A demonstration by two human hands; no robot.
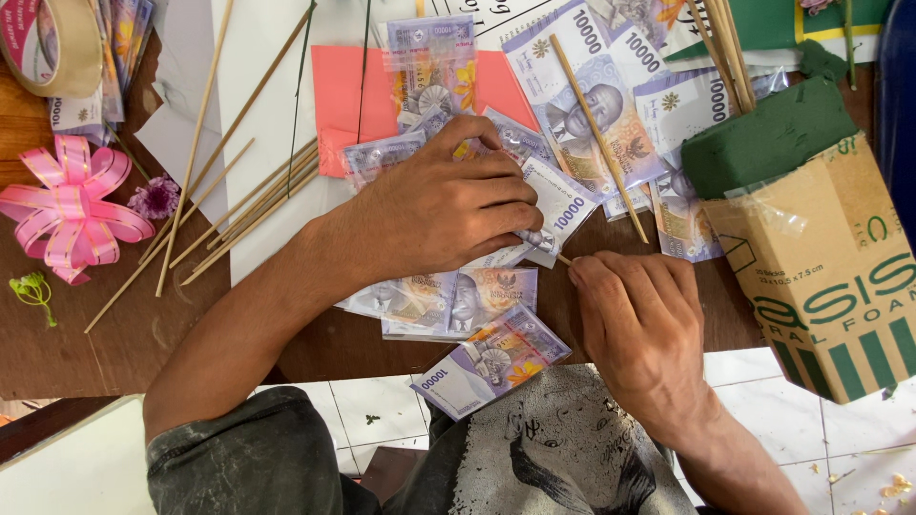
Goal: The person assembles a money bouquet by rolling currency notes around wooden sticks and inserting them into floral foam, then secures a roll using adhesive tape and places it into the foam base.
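The left hand point(448, 205) lies spread, palm down, pressing a sleeved banknote point(558, 215) onto the desk point(114, 334). Just right of it, the right hand point(634, 319) pinches a thin stick point(565, 258), whose tip points up-left under the note's edge.

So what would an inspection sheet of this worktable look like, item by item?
Surface: brown wooden table, partly covered by white paper and a pink sheet.
Job's things: left hand presses down on a sleeved banknote; right hand pinches the end of a thin stick at the note's edge.
Clutter: more banknotes, loose bamboo sticks, pink ribbon bow, tape roll, green foam block, cardboard box.
Fingers: left spread flat on the note, right closed on the stick.
Cables: nothing seen.
Surroundings: tiled floor below the table edge.
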